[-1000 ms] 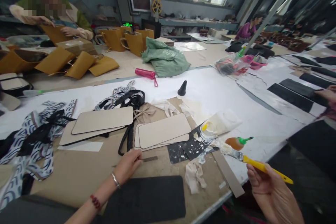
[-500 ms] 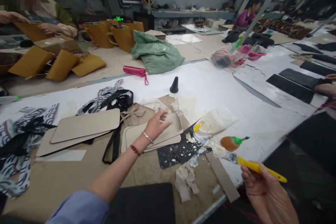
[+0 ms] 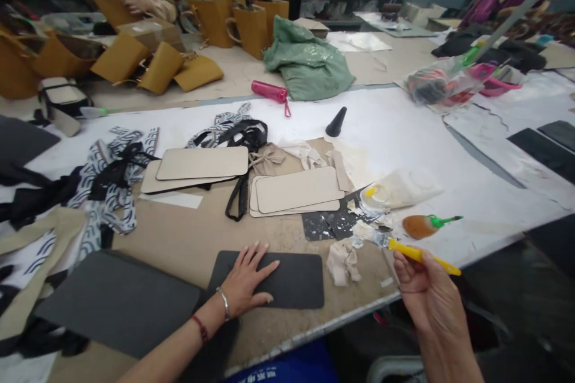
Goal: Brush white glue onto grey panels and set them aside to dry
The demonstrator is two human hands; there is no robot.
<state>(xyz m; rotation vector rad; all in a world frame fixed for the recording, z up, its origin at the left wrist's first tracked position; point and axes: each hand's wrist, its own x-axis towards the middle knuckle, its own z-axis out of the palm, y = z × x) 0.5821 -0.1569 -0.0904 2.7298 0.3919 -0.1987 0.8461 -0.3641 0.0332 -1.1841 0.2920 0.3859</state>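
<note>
1. Plainly, the left forearm (image 3: 166, 347) comes in from the near edge and slants far and to the right, low over the table, with a silver bracelet (image 3: 223, 304) and a dark red bead bracelet (image 3: 200, 328) at the wrist.
2. The left hand (image 3: 247, 281) is palm down, its fingers fanned apart and the thumb held away from them, resting on a black board (image 3: 299, 284).
3. That board lies flat at the near middle of the table, its left part under the hand; a larger black sheet (image 3: 121, 299) lies to the left.
4. The right forearm (image 3: 449, 350) rises from the near right, and the right hand (image 3: 431, 287) hangs beside the table edge, palm partly in view and wrist bent back.
5. Its fingers are curled, pinching the yellow handle of a brush (image 3: 408, 249) against the thumb.
6. The brush points left and slightly far, its tip thick with white paste, near spattered black scraps (image 3: 321, 221); I cannot tell whether the bristles touch anything.
7. Just beyond the brush lies an orange bottle (image 3: 417, 226) with a green cap.
8. A crumpled cloth (image 3: 344, 262) sits between board and brush.
9. Farther off are a left stack of beige boards (image 3: 203, 163) and a right one (image 3: 297, 190).
</note>
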